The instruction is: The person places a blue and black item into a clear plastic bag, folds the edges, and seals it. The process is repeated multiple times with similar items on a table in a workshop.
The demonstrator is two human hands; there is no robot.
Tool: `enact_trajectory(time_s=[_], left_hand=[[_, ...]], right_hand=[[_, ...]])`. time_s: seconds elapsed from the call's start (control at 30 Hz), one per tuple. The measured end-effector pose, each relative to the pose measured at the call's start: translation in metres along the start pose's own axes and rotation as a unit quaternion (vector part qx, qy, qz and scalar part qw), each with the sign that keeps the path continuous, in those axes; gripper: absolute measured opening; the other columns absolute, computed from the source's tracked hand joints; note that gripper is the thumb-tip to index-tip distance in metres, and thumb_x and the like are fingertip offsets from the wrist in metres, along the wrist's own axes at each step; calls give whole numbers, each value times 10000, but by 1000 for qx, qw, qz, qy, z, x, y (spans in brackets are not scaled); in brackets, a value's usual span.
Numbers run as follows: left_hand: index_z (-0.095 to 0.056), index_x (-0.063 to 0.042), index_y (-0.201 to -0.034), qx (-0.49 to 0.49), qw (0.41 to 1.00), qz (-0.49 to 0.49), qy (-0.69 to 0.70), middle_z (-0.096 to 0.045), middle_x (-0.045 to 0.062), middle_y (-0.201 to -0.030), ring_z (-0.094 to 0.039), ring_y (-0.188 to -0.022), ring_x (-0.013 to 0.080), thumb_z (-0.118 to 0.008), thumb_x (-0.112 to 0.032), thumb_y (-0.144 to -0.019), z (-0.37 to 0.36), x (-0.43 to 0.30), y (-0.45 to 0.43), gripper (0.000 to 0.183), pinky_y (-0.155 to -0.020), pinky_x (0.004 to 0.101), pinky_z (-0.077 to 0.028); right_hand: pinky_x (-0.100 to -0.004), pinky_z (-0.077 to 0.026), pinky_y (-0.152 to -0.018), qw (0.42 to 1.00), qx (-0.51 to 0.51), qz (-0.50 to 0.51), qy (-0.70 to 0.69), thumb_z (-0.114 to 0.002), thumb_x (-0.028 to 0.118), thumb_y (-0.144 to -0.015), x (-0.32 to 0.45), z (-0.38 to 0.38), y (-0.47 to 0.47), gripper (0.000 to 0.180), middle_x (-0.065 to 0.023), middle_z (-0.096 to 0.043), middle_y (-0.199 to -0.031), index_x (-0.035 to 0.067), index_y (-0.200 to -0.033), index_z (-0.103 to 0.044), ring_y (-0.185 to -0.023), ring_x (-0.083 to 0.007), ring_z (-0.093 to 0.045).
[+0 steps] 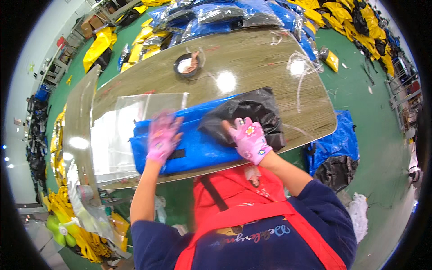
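Observation:
A folded blue plastic sheet bag (202, 148) with a black end section (256, 104) lies slantwise along the table's near edge. My left hand (164, 136), in a pink fingertip-less glove, rests flat on its blue part, blurred, fingers apart. On the black section presses my right hand (248, 138), in a matching flowered glove, fingers spread and palm down. A short black strip (177, 154) shows on the blue face by my left hand. Clear plastic bags (114, 141) lie flat at the left, partly under the blue bag.
A dark bowl (186, 65) of white stuff stands on the wood-patterned table (243, 50). Packed blue bags (219, 13) heap against its far side. Another blue and black bag (334, 148) lies at the right. Yellow bags (77, 229) and a green fan (60, 231) are at lower left.

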State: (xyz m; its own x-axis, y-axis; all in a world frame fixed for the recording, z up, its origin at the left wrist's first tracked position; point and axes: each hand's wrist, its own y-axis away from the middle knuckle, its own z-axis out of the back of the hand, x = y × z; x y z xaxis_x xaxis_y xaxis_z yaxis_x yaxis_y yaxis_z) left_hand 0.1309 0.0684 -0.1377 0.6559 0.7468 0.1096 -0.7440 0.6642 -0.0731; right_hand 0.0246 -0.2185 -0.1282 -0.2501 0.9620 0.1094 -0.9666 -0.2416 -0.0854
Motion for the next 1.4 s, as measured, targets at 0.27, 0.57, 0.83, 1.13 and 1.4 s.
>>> enact_trajectory(time_s=[0.27, 0.57, 0.83, 1.13, 1.4], left_hand=[[-397, 65, -1354, -106, 778, 427, 447, -532, 216, -1261, -555, -1111, 329, -676, -403, -851, -18, 73, 124, 741, -899, 391, -467], [-505, 46, -1258, 17, 467, 163, 869, -631, 195, -1145, -651, -997, 290, -714, -234, -812, 112, -25, 11, 567, -866, 440, -547], [-405, 25, -1371, -47, 941, -38, 334, -621, 180, -1070, -614, -907, 318, -568, -344, -883, 15, -195, -135, 633, -762, 402, -484], [-430, -281, -1403, -32, 978, -171, 112, -207, 180, -1536, -162, -1412, 429, -637, -592, -721, 21, -181, -142, 778, -1097, 638, -84], [-442, -39, -1378, 198, 884, -215, 366, -442, 172, -1417, -397, -1332, 295, -604, -487, -853, 34, -130, -169, 709, -1109, 366, -305]], right_hand=[[-676, -105, -1068, 996, -44, -37, -64, -467, 652, -835, 60, -15, -53, 789, -176, -340, -1473, 80, -1377, -424, -1388, -355, -246], [-716, -70, -1056, 995, 63, -53, 54, -371, 508, -942, 67, -47, -54, 601, -116, -244, -1542, 193, -1454, -357, -1429, -337, -167], [-391, -270, -1121, 956, 152, 35, -250, -360, 376, -980, 48, -91, 9, 461, -105, -382, -1458, 144, -1369, -448, -1299, -244, -404], [-511, -353, -1030, 977, 33, -67, -202, -594, 514, -816, -27, 72, 54, 565, -143, -527, -1310, 83, -1180, -599, -1242, -395, -441], [-544, -357, -1025, 993, -98, 50, -33, -723, 443, -671, -82, 2, 115, 741, -141, -419, -1414, 157, -1316, -492, -1294, -438, -359]])
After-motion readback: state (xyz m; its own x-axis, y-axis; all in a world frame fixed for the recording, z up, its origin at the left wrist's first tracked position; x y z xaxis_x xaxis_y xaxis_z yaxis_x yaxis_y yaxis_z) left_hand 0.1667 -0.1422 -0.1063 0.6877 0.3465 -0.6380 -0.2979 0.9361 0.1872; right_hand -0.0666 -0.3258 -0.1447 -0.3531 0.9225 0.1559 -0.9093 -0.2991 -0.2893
